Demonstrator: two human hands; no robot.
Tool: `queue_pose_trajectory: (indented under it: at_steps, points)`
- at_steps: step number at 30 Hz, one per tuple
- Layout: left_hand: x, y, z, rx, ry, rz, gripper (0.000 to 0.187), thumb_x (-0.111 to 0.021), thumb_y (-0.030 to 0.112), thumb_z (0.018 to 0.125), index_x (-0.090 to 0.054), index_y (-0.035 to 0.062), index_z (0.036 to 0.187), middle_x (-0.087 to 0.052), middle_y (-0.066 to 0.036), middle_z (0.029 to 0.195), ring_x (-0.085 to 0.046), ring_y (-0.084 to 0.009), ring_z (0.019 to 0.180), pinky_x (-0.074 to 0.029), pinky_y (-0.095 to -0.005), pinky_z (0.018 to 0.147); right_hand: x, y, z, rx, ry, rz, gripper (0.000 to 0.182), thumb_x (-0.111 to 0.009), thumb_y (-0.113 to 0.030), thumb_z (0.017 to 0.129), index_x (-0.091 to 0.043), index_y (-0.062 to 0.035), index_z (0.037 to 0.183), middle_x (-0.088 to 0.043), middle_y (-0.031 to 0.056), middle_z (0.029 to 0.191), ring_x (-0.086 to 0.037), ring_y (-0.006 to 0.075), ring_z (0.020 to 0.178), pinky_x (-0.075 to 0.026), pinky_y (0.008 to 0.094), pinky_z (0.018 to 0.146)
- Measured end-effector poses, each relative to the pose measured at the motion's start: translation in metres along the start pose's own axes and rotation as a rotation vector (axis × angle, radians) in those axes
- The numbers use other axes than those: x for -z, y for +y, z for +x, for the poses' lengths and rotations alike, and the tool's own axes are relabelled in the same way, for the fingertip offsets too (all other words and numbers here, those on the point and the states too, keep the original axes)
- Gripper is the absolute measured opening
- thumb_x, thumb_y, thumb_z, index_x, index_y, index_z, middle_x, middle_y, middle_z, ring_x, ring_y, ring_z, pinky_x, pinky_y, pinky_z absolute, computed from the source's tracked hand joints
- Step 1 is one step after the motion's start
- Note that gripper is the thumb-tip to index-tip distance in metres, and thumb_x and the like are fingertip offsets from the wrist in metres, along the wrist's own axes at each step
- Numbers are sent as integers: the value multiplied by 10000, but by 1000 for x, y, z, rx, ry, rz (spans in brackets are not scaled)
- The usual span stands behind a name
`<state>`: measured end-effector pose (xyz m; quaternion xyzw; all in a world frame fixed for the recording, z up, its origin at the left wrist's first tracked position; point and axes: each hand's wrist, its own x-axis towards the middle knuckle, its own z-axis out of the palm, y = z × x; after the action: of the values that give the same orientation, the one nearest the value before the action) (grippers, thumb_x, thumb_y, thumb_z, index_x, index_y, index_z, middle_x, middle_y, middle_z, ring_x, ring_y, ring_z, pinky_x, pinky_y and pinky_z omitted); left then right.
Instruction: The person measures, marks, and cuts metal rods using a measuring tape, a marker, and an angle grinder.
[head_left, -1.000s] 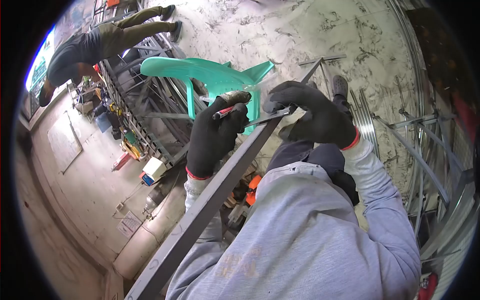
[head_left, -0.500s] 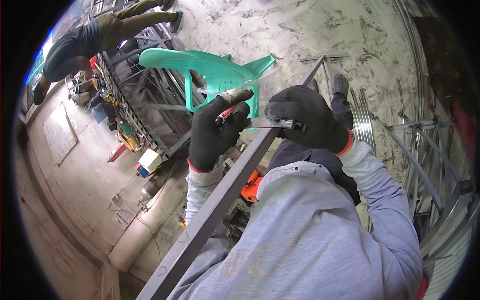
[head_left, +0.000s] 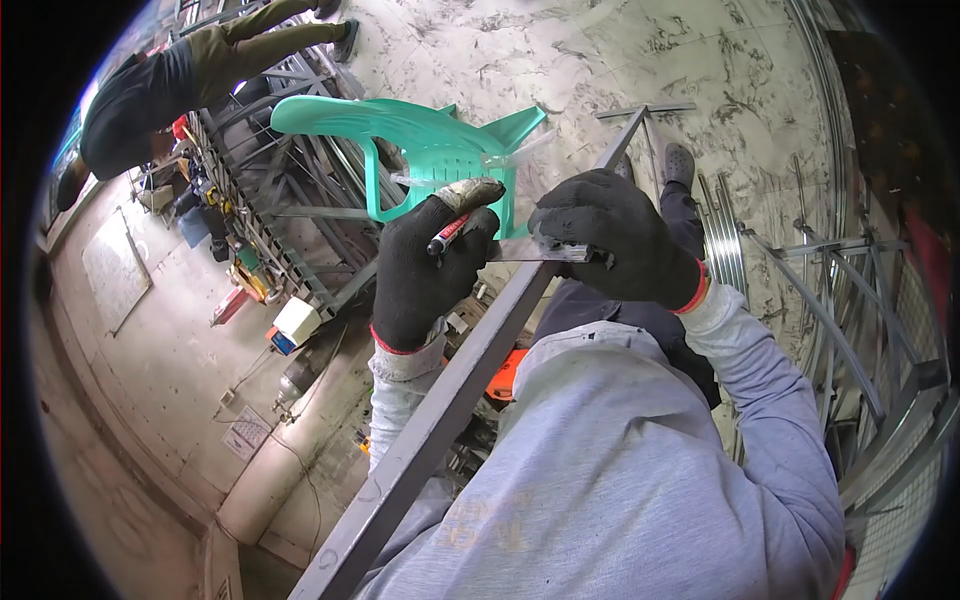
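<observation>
"Stained floor (head_left: 450, 60), green chair (head_left: 350, 115) beyond the hands. What could go wrong?"

"The flat metal piece (head_left: 513, 250) lies across the grey bar (head_left: 447, 400). The right hand (head_left: 615, 235) has its grip closed around one end; if that loosened, the piece could skew."

"And the left hand (head_left: 425, 270)?"

"Its grip holds a marker (head_left: 448, 234); a knock to the slanting bar could jog both hands."

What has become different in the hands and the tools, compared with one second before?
The right hand has closed over the metal tool, whose blade has turned from slanting to nearly level in the picture, across the grey metal tube. Nothing was visibly taken up or let go. The left hand still holds the red-and-white marker, and the green chair stays beyond the hands.
</observation>
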<state>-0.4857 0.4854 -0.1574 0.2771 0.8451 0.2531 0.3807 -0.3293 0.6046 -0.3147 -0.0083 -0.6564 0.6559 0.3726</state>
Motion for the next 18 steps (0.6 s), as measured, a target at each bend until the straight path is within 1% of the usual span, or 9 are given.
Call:
queue_pose_trajectory:
  at_steps: [5,8,10,11,12,14,15,16,18]
  points:
    - [0,-2,-1,-5,-3,-2,252,-676,59,1036,-752,-11,1265,-730,-31,846,-702,-90,738,-565,-272,657,-1,2,-1,2,-7,4,509,-931,-199,775,-675,-141,1210,-746,107,1062,-740,325,909,-582,464,806]
    - [-5,-1,0,55,49,-43,251,-682,64,1030,-758,-19,1254,-754,-39,868,-706,-92,753,-572,-282,692,-1,2,-1,8,-14,2,497,-923,-206,787,-674,-141,1211,-747,105,1061,-739,332,917,-581,466,810]
    - [-6,-1,2,-106,263,-137,204,-632,39,1052,-726,-42,1214,-785,-79,915,-745,-139,785,-595,-311,739,1,3,-4,7,-39,-9,561,-930,-198,776,-637,-143,1251,-743,118,1099,-736,345,954,-575,477,824]
    - [-1,1,1,-108,262,-134,204,-632,39,1052,-726,-42,1214,-785,-79,915,-745,-139,785,-595,-311,739,1,3,-4,3,-67,-21,627,-937,-190,765,-600,-145,1291,-740,132,1136,-732,357,991,-569,488,838]
    - [8,3,-4,-169,259,160,175,-595,14,1061,-700,-41,1189,-795,-107,948,-764,-170,816,-603,-322,761,0,3,-4,4,-65,-20,627,-937,-190,765,-600,-145,1291,-740,132,1136,-732,357,991,-569,488,838]
    - [20,-1,-10,-142,225,89,154,-515,-13,1086,-651,-27,1155,-801,-148,994,-784,-213,869,-613,-342,772,0,-1,0,1,-6,-28,492,-925,-217,783,-672,-143,1199,-749,105,1065,-740,345,940,-582,474,826]
    - [26,-3,-14,-128,209,54,157,-475,-27,1098,-627,-20,1137,-804,-168,1017,-794,-235,895,-617,-353,777,0,-1,0,3,-6,-28,492,-925,-217,783,-672,-143,1199,-749,105,1065,-740,345,940,-582,474,826]
    - [28,2,-10,-176,144,110,180,-477,35,1117,-648,-23,1129,-805,-175,1016,-792,-239,900,-614,-349,776,0,0,-1,1,-11,-24,494,-925,-217,780,-671,-142,1197,-749,108,1069,-741,346,942,-583,475,833]
    - [27,19,-3,-124,-4,-60,375,-486,243,1152,-702,-56,1083,-804,-194,1020,-787,-276,915,-610,-376,811,-1,1,-3,0,-16,-19,495,-926,-217,777,-670,-142,1194,-748,112,1074,-742,346,944,-585,476,840]
